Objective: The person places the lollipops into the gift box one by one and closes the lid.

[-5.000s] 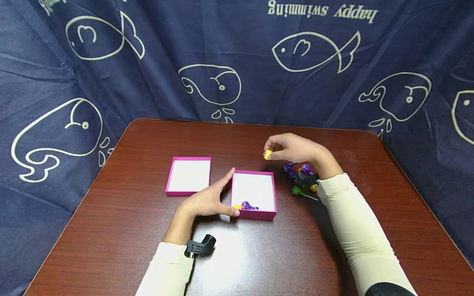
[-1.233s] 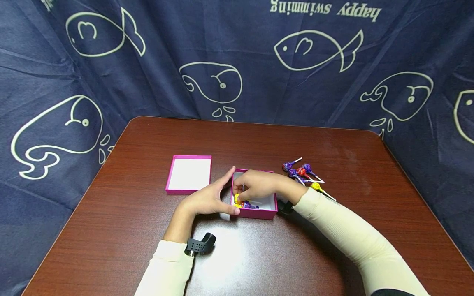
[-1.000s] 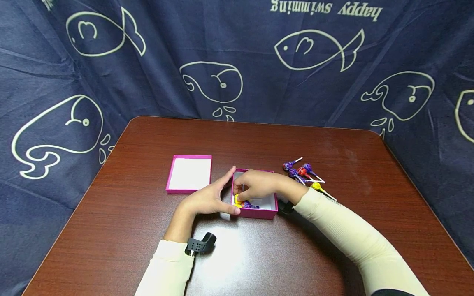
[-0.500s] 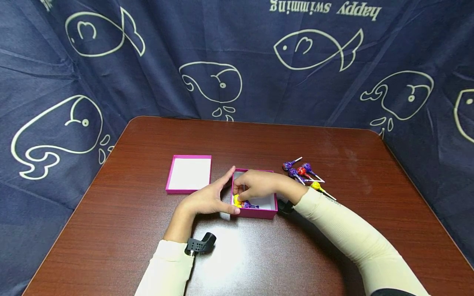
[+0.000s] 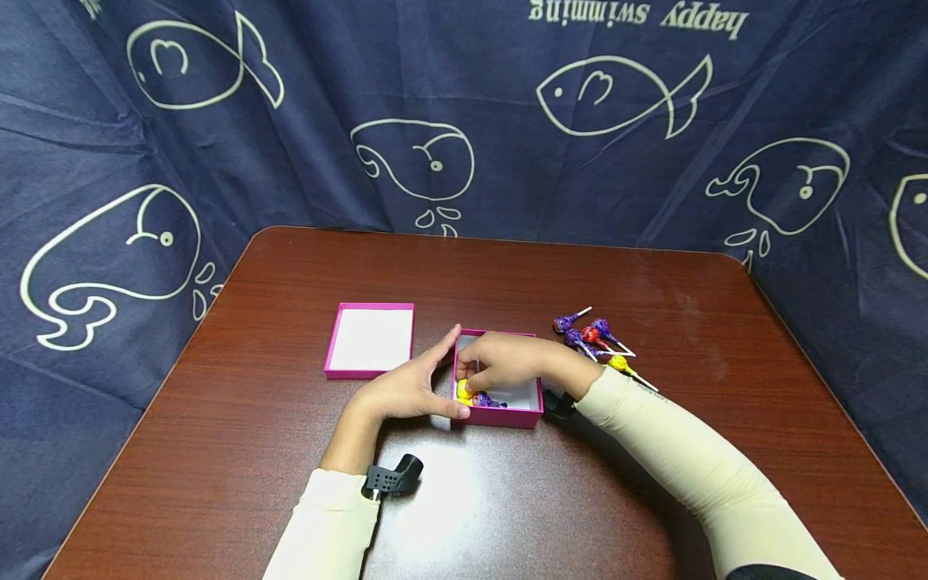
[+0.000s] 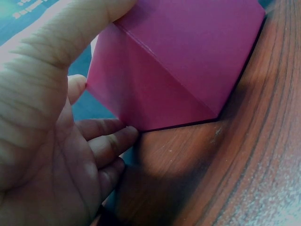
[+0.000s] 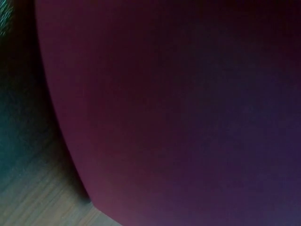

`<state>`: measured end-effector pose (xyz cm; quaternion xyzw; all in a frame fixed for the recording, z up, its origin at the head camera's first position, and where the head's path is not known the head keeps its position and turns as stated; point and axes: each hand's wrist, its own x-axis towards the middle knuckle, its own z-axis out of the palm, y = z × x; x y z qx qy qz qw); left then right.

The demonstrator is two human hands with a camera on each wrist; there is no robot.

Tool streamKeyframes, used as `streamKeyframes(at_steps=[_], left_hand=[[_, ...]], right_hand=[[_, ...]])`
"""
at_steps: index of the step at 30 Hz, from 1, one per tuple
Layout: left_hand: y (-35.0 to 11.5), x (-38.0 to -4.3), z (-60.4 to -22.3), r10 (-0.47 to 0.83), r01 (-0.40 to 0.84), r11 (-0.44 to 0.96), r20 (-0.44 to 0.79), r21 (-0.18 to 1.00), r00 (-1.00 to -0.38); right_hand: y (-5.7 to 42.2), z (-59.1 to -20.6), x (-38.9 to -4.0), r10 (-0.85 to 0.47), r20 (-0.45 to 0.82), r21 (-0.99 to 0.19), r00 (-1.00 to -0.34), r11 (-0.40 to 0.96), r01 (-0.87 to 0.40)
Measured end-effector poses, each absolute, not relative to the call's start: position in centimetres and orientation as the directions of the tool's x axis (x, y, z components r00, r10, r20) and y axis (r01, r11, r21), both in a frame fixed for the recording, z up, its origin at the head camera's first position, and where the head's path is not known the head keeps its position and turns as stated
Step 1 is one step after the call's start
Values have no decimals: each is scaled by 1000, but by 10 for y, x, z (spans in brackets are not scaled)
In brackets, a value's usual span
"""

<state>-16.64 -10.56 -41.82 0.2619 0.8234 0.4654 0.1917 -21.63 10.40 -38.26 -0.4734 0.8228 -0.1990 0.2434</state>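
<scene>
A pink open box [image 5: 503, 417] with a white inside stands mid-table. My left hand [image 5: 406, 393] holds its left side, thumb on the near wall and index finger at the far corner. The left wrist view shows that thumb on the pink box [image 6: 183, 56], with fingertips at its edge. My right hand [image 5: 507, 358] reaches into the box from the right and pinches a yellow lollipop [image 5: 464, 389] at the near left corner. Beside it lies a purple lollipop [image 5: 484, 399]. The hand covers much of the inside. Only a dark pink box wall [image 7: 84, 94] fills the right wrist view.
Left of the box lies a shallow pink lid [image 5: 371, 338], its white inside facing up. On the brown table [image 5: 290, 274], to the right, are several purple lollipops [image 5: 564, 324], a red lollipop [image 5: 590, 334] and a yellow lollipop [image 5: 619, 365]. A blue curtain [image 5: 500, 177] hangs behind.
Since five seconds ago, my right hand has gone from above the table down into the box. A green lollipop has gone from the table pile. Over the last second almost nothing moves.
</scene>
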Motion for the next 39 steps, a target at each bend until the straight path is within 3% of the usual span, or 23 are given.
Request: streamKeyframes(at_steps=[17, 31, 39], left_hand=[[-106, -166, -417, 609, 263, 442, -71, 858, -790], [-104, -166, -417, 600, 254, 451, -80, 855, -796], [-104, -167, -418, 597, 258, 462, -82, 849, -798]], right_hand=[[112, -376, -216, -875, -129, -541, -466, 456, -706], [144, -350, -219, -811, 23, -583, -585, 464, -667], [172, -341, -230, -699, 25, -614, -714, 553, -563]])
